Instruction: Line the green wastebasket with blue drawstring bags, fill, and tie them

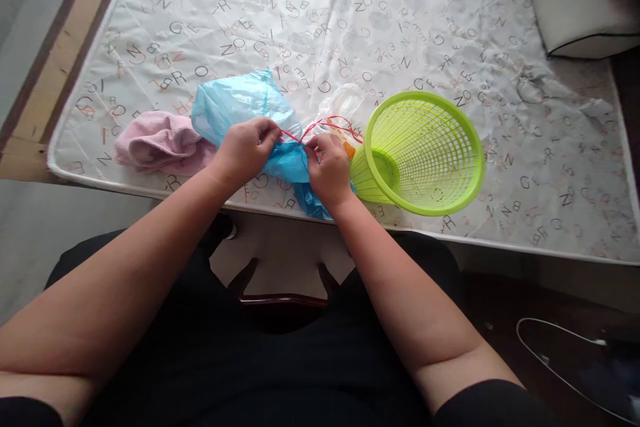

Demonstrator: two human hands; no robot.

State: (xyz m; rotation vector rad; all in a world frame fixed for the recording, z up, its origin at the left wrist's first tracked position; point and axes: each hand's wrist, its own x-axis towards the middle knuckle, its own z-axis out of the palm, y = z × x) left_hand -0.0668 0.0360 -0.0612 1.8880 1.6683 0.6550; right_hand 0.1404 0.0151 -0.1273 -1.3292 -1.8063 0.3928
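A light blue plastic bag lies near the front edge of the mattress, its neck gathered between my hands. Red string crosses at the neck and loops off to the right. My left hand pinches one end of the string, thumb against fingers. On the other side my right hand is closed on the string by the crossing, touching the bag's darker blue part. Just right of that hand, a green plastic basket with mesh walls leans tilted, its mouth toward me. Behind the right hand sits a crumpled clear plastic bag.
A pink cloth lies bunched to the left of the blue bag. The mattress has a white cover printed with letters. A pale padded object stands at the back right. A white cable curves over the floor at lower right.
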